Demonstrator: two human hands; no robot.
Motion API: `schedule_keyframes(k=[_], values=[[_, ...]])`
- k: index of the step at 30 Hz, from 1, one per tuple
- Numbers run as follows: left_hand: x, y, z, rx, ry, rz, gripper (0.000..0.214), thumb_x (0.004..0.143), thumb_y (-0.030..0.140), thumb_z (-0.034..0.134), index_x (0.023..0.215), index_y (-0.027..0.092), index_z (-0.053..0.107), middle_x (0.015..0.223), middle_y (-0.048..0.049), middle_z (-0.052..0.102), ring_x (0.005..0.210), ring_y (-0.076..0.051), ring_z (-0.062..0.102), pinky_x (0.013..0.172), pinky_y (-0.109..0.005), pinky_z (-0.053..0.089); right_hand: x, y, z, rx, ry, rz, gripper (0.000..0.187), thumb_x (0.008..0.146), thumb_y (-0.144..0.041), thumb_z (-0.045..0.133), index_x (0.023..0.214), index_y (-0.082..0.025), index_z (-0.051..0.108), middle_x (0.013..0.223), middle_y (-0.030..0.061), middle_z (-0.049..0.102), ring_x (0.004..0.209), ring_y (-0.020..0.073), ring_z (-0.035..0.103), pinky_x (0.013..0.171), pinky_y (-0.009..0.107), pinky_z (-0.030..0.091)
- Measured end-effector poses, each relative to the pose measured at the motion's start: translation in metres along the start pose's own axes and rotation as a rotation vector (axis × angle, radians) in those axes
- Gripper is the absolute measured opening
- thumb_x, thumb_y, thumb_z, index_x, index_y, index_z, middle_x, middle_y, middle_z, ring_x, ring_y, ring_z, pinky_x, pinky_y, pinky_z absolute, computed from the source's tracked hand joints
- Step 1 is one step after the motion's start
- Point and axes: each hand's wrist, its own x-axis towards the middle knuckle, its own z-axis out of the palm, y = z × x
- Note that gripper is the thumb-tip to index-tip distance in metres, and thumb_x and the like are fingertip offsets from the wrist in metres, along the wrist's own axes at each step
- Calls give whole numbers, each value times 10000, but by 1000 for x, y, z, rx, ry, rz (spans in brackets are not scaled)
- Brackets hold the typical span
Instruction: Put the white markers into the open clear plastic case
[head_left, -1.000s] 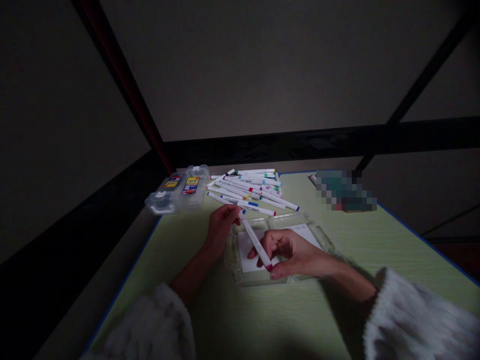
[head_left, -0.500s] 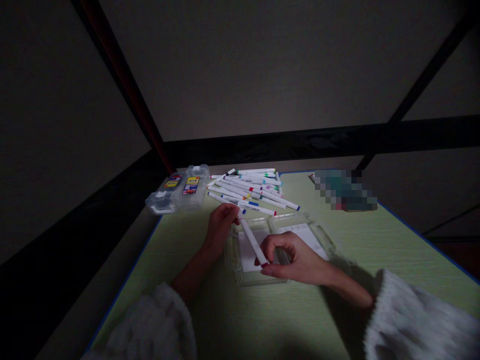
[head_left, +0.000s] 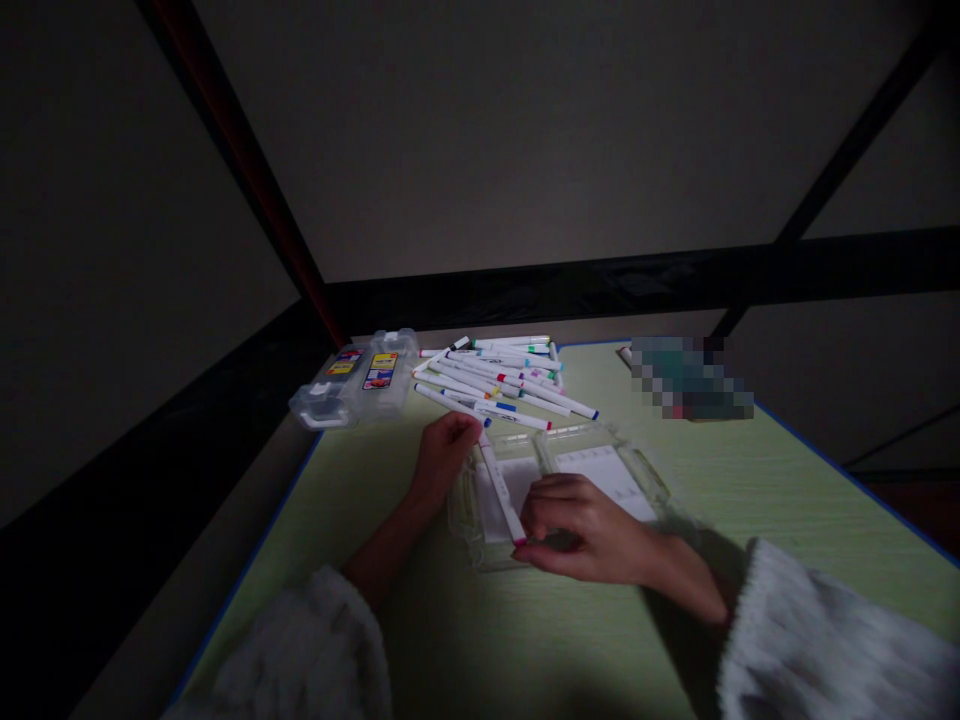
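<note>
A white marker (head_left: 502,490) with a pink-red end slants above an open clear plastic case (head_left: 510,556). Its far end is pinched between the thumb and fingers of my left hand (head_left: 445,452). At the near, coloured end, my right hand (head_left: 592,535) has its thumb and curled fingers closed around the tip. White sheets (head_left: 604,478) lie inside both halves of the case, partly covered by my right hand and the marker. Just beyond my left hand, a pile of white markers (head_left: 472,378) with variously coloured ends lies loose on the table.
Closed-looking clear plastic cases (head_left: 386,395) with bright labels stand at the table's back left. A pixelated, greenish flat object (head_left: 686,380) lies at the back right. The light green table (head_left: 360,470) has a blue edge, and a wall rises behind it.
The marker's near end has swung slightly left and down, with my right hand shifting along with it. My left hand keeps its pinch almost in place.
</note>
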Motion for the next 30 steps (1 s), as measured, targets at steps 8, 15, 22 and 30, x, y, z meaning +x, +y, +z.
schedule_keyframes(k=[8,15,22,30], values=[[-1,-1,1,139,-34,17,40,591,176,567,574,142,578,550,33,574,562,-101,521,570,-204,392,-1,1,1,-244,-127,-82,271,834,-334,437,624,-185,522,578,7,526,572,129,483,549,272,316],[0,-4,-1,196,-28,1,32,592,154,563,590,141,592,587,23,595,601,-109,545,609,-212,410,-1,2,1,-298,-154,-96,284,843,-338,423,630,-181,526,586,10,532,585,130,477,558,276,306],[1,-6,-2,223,-72,13,44,603,138,540,581,136,579,577,22,582,586,-102,539,591,-204,406,-1,1,1,-320,-194,-100,286,847,-342,422,646,-175,536,594,13,544,602,135,488,568,278,301],[2,-8,-2,256,-71,15,42,589,139,540,566,133,575,550,23,576,556,-99,530,559,-199,402,0,2,0,-356,-226,-101,284,851,-345,412,659,-178,537,612,7,555,606,133,496,571,280,299]])
